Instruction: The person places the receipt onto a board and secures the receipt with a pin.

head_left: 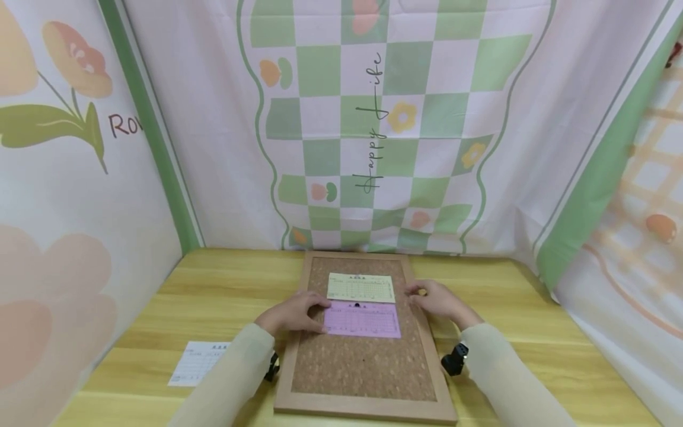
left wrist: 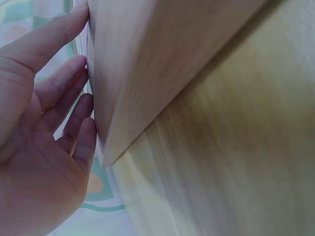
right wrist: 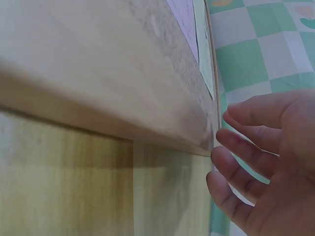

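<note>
The left hand (head_left: 292, 314) lay with straight fingers (left wrist: 74, 120) on the pink slip (head_left: 362, 319), pinned mid-corkboard (head_left: 363, 367). The right hand (head_left: 437, 301), fingers (right wrist: 236, 155) loosely apart, rested at the board's right frame. Above sat a yellow slip (head_left: 361, 287); a white slip (head_left: 197, 363) lay near the worktop's (head_left: 224, 284) front-left corner.

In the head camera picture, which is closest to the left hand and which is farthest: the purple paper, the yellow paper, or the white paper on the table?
From the left hand:
1. Purple paper, touching its fingertips, on the cork board.
2. Yellow paper, just above the purple one on the board.
3. White paper, off the board, on the table's left side.
</note>
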`<control>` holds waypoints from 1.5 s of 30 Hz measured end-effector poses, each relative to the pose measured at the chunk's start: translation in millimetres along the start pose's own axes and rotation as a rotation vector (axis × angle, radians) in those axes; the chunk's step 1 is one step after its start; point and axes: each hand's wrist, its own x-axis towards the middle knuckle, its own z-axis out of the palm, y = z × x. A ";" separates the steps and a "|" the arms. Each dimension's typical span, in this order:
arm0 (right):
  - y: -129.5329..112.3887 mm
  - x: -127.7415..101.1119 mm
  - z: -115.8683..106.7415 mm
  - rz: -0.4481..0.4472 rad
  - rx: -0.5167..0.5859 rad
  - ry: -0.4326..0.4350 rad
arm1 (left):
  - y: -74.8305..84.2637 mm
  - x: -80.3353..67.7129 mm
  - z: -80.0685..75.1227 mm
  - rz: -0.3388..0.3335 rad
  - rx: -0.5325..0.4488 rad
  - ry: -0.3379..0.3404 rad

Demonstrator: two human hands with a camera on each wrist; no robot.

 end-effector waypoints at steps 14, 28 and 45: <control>15.0 -4.0 0.4 -0.052 0.025 -0.030 | 0.8 0.8 0.1 -0.016 0.002 -0.002; 24.6 -5.1 4.8 -0.084 0.076 -0.080 | 1.2 0.5 -0.3 -0.011 0.004 -0.001; 18.2 -11.0 4.5 -0.040 0.102 -0.118 | 5.8 -2.6 -5.2 -0.051 -0.035 -0.028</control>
